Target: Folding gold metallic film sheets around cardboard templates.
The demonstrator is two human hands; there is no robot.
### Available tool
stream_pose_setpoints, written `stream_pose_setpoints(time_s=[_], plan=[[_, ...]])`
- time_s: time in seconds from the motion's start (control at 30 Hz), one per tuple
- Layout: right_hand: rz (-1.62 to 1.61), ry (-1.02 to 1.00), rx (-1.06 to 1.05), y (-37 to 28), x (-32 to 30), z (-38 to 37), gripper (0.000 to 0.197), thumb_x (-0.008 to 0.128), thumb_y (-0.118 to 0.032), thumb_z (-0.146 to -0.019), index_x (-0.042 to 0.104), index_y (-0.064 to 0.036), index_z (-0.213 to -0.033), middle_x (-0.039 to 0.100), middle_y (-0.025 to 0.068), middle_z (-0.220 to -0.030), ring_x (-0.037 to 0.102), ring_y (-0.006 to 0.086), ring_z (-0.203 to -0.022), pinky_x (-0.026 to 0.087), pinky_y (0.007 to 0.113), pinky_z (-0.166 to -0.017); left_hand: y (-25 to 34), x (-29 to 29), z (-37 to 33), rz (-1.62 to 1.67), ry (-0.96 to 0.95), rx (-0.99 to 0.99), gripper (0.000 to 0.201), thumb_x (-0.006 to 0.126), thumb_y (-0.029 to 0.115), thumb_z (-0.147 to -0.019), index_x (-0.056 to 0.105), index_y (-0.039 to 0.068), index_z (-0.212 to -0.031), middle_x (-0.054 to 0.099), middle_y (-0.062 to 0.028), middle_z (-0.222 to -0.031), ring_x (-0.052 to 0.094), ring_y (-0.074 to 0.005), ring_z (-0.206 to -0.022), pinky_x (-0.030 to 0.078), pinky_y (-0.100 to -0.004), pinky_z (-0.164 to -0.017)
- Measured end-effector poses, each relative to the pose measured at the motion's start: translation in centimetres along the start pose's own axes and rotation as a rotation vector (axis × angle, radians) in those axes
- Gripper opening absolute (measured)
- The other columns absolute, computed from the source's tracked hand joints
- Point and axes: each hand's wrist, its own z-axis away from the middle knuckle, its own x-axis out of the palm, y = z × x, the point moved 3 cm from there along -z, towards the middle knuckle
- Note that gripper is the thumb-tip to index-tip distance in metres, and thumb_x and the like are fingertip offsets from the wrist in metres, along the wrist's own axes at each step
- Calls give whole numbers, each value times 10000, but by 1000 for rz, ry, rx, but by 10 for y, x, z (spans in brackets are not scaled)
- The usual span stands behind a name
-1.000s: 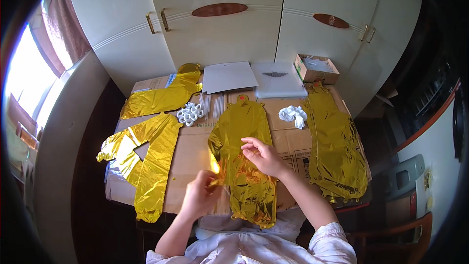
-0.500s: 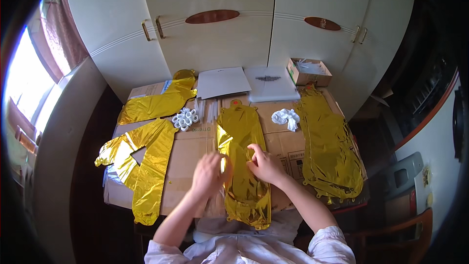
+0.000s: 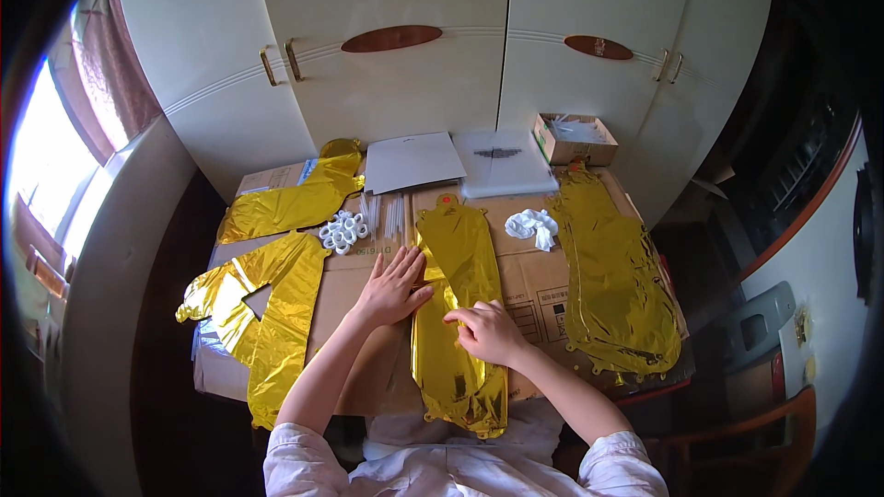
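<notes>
A flat gold foil balloon (image 3: 463, 248) lies lengthwise in front of me, its near end at the table's front edge. My left hand (image 3: 394, 293) rests flat and open across its left edge, fingers stretched away from me. On the balloon's right side, lower down, is my right hand (image 3: 491, 333), its fingers curled in and touching the foil. What those fingers hold, if anything, is hidden under the hand. Creases and bright reflections run over the foil between both hands.
More gold foil balloons lie at the left (image 3: 281, 313), far left (image 3: 290, 207) and right (image 3: 612, 285) on the cardboard (image 3: 364, 354). Behind are white rings (image 3: 343, 232), clear straws (image 3: 394, 218), crumpled white material (image 3: 534, 228), a grey sheet (image 3: 414, 163) and a small open box (image 3: 575, 140).
My left hand has opened and moved forward, laying itself flat on the balloon's left edge. My right hand has come slightly lower, its fingers now curled down onto the foil. The view has shifted a little.
</notes>
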Motion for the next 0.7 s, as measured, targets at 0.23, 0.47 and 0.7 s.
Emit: stream_pose_setpoints(time_s=[0.23, 0.47, 0.7], plan=[[-15, 40, -59, 11, 1, 6, 225, 581, -88, -787, 667, -161, -982, 580, 13, -665, 589, 196, -696, 435, 361, -746, 2, 6, 5, -42, 3, 42, 772, 401, 597, -924, 274, 81, -1484, 232, -122, -1553, 156, -299, -1451, 81, -553, -1151], [-2, 1, -87, 19, -13, 15, 208, 597, -84, -754, 680, -155, -930, 610, 10, -682, 586, 193, -689, 440, 362, -740, 23, 13, 19, -124, 58, 62, 854, 405, 664, -888, 260, 70, -1484, 252, -130, -1543, 164, -315, -1447, 89, -586, -1137], [-2, -88, -94, 24, -33, 24, 209, 622, -88, -735, 695, -160, -917, 626, -6, -698, 575, 167, -680, 369, 320, -796, 34, 0, 23, -72, 98, 133, 585, 391, 443, -978, 360, 87, -1441, 375, -86, -1486, 274, -298, -1411, 149, -588, -1128]])
